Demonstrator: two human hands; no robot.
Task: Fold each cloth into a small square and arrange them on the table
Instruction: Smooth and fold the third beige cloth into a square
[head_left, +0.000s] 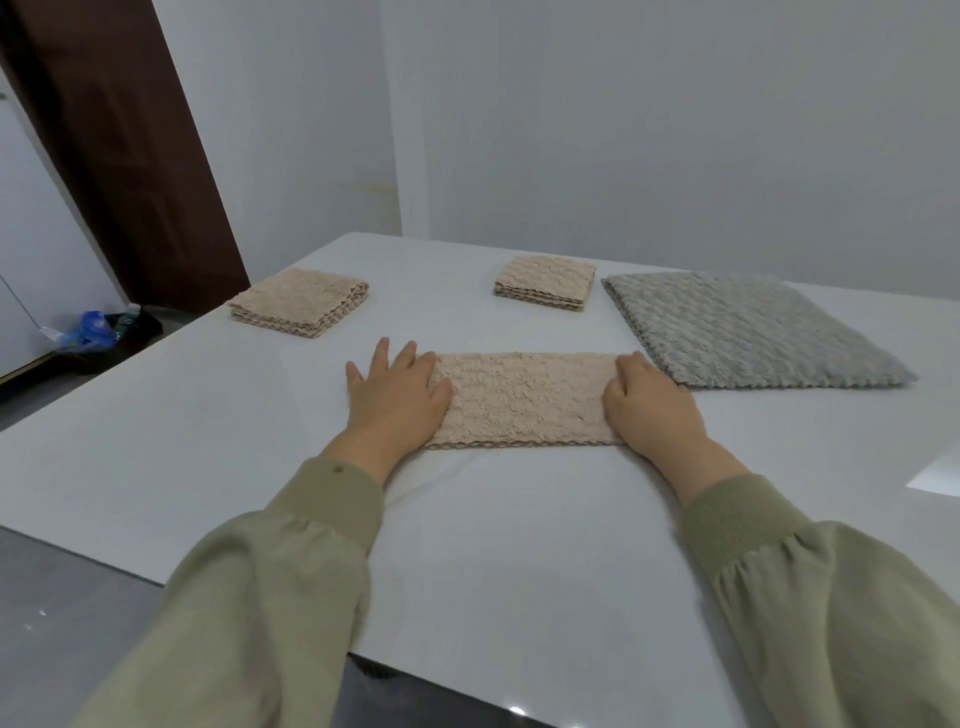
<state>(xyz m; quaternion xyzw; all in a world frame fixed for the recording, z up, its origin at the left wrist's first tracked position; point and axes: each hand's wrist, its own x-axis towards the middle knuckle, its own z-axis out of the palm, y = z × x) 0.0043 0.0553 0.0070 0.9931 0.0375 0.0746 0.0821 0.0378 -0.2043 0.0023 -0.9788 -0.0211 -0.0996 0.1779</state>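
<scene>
A beige cloth (524, 397), folded into a long strip, lies on the white table (519, 545) in front of me. My left hand (397, 397) lies flat with spread fingers at the strip's left end, thumb on the fabric. At the strip's right end, my right hand (652, 402) covers the cloth with its fingers bent over the edge. Two beige cloths folded into small squares lie farther back, one at the left (298, 301) and one in the middle (545, 283). A larger grey cloth (743, 330) lies spread flat at the right.
The table's near-left edge runs diagonally, with grey floor (62, 623) beyond it. A brown door (119, 140) and a black bin with blue plastic (98, 330) stand at the far left. White walls close off the back.
</scene>
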